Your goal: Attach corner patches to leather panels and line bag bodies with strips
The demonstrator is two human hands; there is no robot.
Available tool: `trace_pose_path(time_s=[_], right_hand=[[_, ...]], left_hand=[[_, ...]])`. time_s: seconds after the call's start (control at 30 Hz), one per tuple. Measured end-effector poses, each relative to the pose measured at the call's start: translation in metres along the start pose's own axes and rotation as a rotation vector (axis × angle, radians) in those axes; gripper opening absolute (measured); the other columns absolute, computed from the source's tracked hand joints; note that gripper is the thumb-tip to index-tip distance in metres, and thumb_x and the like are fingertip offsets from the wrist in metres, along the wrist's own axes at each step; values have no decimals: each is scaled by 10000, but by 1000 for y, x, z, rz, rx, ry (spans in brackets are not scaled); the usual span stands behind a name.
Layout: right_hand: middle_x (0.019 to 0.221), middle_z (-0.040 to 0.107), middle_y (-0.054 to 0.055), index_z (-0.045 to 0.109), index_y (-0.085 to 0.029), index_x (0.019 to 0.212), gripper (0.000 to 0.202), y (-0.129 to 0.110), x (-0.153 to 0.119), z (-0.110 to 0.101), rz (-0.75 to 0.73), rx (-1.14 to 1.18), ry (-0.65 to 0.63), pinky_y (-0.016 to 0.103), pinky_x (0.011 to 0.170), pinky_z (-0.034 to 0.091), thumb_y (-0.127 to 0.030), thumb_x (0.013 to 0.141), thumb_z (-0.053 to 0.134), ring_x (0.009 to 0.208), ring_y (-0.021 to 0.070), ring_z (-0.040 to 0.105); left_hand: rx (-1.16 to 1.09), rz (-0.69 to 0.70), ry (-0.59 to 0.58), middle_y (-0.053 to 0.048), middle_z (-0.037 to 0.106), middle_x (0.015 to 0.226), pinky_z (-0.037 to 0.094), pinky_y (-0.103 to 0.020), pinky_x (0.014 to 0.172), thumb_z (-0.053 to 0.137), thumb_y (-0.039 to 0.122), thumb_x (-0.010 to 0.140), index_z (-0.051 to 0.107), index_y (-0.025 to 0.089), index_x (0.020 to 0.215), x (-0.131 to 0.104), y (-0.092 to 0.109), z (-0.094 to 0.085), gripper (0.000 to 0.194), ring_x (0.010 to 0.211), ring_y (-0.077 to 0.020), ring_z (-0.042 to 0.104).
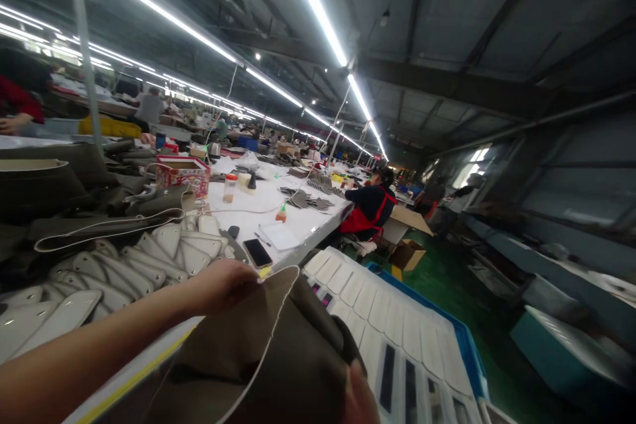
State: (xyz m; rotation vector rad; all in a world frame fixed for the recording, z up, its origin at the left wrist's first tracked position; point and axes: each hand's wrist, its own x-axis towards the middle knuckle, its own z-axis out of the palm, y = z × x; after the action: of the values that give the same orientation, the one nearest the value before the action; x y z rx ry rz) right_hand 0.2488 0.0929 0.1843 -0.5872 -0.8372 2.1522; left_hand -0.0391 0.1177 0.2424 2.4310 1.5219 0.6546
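Observation:
A large, dark brown leather-like piece [303, 338] with a pale edge bends open in front of me at the bottom of the view. My left hand [231, 283] is closed on its upper left edge, fingers partly hidden. At its right side my right hand [358, 394] grips it, with most of the fingers out of sight behind the material. Similar brown pieces [79, 175] lie heaped on the table to the left. Below them spreads a pile of pale flat pieces [144, 265] with small metal rivets.
A phone [257, 252], a paper pad [279, 236] and a small orange bottle [281, 213] lie on the white table [238, 212]. To the right stands a blue crate [470, 344] with rows of pale pieces. A co-worker in a red apron [375, 212] sits farther along.

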Motion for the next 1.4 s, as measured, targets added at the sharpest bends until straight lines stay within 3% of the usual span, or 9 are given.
trace_pose_path(time_s=[0.1, 0.27, 0.43, 0.7, 0.93, 1.03, 1.13, 1.3, 1.4], right_hand=[[901, 688, 128, 679, -121, 971, 696, -9, -6, -13, 64, 104, 70, 392, 769, 469, -738, 713, 486, 803, 245, 635], [795, 670, 105, 639, -67, 956, 714, -27, 2, -29, 105, 137, 123, 298, 586, 466, -723, 746, 449, 616, 175, 601], [439, 508, -23, 577, -120, 720, 199, -43, 17, -54, -17, 88, 309, 189, 407, 366, -312, 774, 583, 388, 90, 464], [503, 578, 6, 571, -111, 696, 133, -40, 16, -57, -83, 173, 447, 155, 350, 372, -218, 772, 552, 374, 75, 493], [340, 390, -79, 520, -143, 638, 159, -44, 12, -61, -88, 251, 448, 125, 291, 272, -204, 779, 556, 276, 54, 379], [335, 379, -80, 531, -133, 634, 187, -46, 11, -55, -47, 246, 476, 120, 299, 287, -200, 808, 511, 263, 42, 346], [334, 381, -78, 554, -123, 633, 197, -44, 12, -48, -28, 237, 466, 125, 300, 284, -213, 804, 516, 249, 32, 301], [445, 535, -14, 612, -102, 717, 165, -34, 14, -37, -69, 136, 395, 177, 334, 327, -264, 751, 602, 324, 73, 424], [522, 579, -16, 619, -119, 806, 209, -29, 19, -32, -148, 75, 300, 184, 362, 342, -313, 733, 645, 369, 72, 449]], left_hand=[[166, 145, 56, -20, 649, 784, 356, -244, 615, 421, 164, 817, 632, 218, 858, 4, 39, -14, 221, 716, -158, 580], [311, 458, 58, -8, 630, 764, 370, -270, 606, 456, 126, 815, 601, 215, 912, 12, 90, -13, 195, 665, -158, 538], [374, 620, 89, -43, 664, 905, 418, -287, 703, 471, 89, 801, 562, 210, 1127, 17, 98, 14, 359, 755, -182, 562], [313, 693, 150, -63, 671, 972, 449, -307, 745, 409, 160, 865, 453, 216, 1273, 17, 95, 44, 414, 815, -205, 601], [211, 515, 410, -14, 662, 798, 424, -217, 600, 482, 232, 893, 529, 207, 1081, 19, 81, 45, 196, 659, -129, 603], [242, 529, 339, -28, 669, 878, 439, -238, 658, 530, 285, 873, 490, 216, 1186, 16, 80, 53, 324, 732, -155, 613], [192, 495, 230, -21, 659, 855, 427, -241, 646, 437, 173, 890, 552, 228, 1094, 15, 82, 59, 240, 710, -149, 595], [-163, 138, 320, 5, 613, 699, 410, -212, 597, 456, 291, 889, 596, 220, 806, 6, 92, 52, 177, 635, -126, 560], [-442, -171, 460, 29, 527, 574, 383, -219, 529, 478, 421, 864, 550, 219, 715, -13, 78, 34, 261, 547, -120, 486]])
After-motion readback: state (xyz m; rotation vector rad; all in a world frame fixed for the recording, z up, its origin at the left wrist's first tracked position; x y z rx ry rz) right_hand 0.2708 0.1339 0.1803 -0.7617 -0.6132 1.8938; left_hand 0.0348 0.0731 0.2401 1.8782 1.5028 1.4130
